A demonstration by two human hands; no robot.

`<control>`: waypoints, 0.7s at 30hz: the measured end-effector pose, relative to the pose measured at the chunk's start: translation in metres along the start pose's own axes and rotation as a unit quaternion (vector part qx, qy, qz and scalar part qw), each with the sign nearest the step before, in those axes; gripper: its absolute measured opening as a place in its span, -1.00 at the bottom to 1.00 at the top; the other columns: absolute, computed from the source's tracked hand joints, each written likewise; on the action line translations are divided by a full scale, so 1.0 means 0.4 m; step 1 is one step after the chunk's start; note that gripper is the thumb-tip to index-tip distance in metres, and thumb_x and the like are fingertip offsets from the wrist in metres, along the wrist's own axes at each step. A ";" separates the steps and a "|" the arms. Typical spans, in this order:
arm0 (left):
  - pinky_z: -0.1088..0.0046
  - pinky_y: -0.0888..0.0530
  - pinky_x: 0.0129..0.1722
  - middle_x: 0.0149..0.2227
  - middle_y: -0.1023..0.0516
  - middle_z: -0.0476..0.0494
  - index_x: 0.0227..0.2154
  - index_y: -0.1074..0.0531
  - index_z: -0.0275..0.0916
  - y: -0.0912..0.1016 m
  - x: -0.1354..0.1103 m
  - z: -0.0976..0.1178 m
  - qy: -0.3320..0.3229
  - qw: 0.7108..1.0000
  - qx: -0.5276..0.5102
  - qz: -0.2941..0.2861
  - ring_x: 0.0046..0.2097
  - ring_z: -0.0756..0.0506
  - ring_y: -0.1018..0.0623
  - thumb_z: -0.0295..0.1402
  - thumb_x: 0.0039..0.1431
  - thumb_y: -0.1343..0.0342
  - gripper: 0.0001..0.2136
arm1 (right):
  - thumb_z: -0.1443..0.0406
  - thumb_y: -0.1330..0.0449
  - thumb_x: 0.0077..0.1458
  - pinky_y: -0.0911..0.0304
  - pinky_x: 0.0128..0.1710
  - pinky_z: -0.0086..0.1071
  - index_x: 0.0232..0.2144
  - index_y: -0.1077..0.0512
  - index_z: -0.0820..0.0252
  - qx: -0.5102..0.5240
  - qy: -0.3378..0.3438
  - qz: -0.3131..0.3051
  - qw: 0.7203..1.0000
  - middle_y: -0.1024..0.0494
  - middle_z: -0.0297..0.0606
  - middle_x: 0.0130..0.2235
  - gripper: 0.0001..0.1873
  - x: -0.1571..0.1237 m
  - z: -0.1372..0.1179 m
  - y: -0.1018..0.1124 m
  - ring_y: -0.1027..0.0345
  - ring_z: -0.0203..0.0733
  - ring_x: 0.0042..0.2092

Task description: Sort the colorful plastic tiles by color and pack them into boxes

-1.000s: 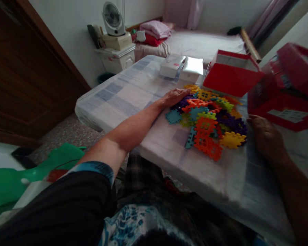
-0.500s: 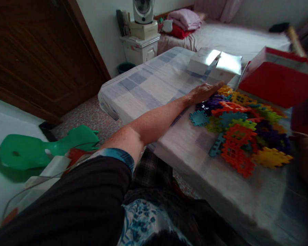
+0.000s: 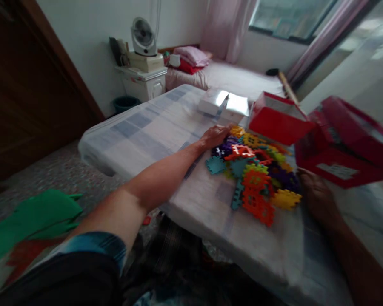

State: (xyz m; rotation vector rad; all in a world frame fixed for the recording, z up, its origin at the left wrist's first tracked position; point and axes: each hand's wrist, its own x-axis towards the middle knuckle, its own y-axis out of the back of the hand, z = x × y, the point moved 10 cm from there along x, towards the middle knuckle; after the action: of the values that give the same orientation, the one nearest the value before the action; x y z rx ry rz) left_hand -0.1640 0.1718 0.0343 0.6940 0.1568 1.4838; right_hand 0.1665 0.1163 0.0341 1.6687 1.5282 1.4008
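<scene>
A pile of colourful interlocking plastic building pieces (image 3: 254, 180) lies on the table, in orange, yellow, purple, teal and lime. At its far left edge rests my left hand (image 3: 215, 136), open, its fingers reaching along the yellow and purple pieces. My right hand (image 3: 315, 193) lies on the table along the pile's right side, near a yellow piece (image 3: 285, 199). Its fingers look stretched out, with nothing seen in them, though the picture is blurred there.
Two red boxes (image 3: 279, 123) stand behind and right of the pile, the larger red box (image 3: 344, 148) tilted. Two shiny white boxes (image 3: 234, 108) sit behind on the checked tablecloth (image 3: 140, 148). A green plastic chair (image 3: 41, 216) is at lower left.
The view has swung right, so my right hand and the larger red box now show more fully. My left hand stays by the pile's far left edge.
</scene>
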 end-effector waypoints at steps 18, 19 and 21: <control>0.42 -0.42 -0.38 -0.51 -0.56 -0.17 -0.57 -0.50 -0.29 0.038 -0.023 -0.004 0.070 0.968 -0.227 0.085 -0.46 -0.05 -0.51 0.15 0.01 0.05 -0.45 | 0.05 -0.19 0.00 -0.11 0.09 -0.17 -0.13 -0.38 0.08 0.184 0.131 -0.021 0.974 -0.36 -0.18 0.05 -0.60 -0.054 -0.177 0.082 -0.21 -0.04 0.10; 0.42 -0.43 -0.38 -0.52 -0.56 -0.17 -0.57 -0.51 -0.29 0.038 -0.024 -0.001 0.070 0.968 -0.226 0.085 -0.46 -0.05 -0.50 0.14 0.02 0.04 -0.46 | 0.05 -0.23 -0.05 -0.09 0.10 -0.16 -0.20 -0.40 0.07 0.185 0.151 -0.033 0.971 -0.35 -0.18 0.06 -0.62 -0.062 -0.194 0.084 -0.18 -0.02 0.12; 0.42 -0.43 -0.37 -0.51 -0.56 -0.17 -0.57 -0.51 -0.29 0.038 -0.027 0.003 0.069 0.968 -0.226 0.083 -0.45 -0.06 -0.50 0.12 0.04 0.04 -0.47 | 0.06 -0.29 -0.12 -0.07 0.12 -0.13 -0.29 -0.41 0.07 0.177 0.171 -0.062 0.967 -0.32 -0.18 0.09 -0.65 -0.074 -0.217 0.074 -0.13 0.00 0.15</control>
State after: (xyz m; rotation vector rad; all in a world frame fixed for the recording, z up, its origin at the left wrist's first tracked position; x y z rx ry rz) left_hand -0.1775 0.1603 0.0397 0.2381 -0.1360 1.6552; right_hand 0.1067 0.0567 0.0806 1.5435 2.1454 1.4707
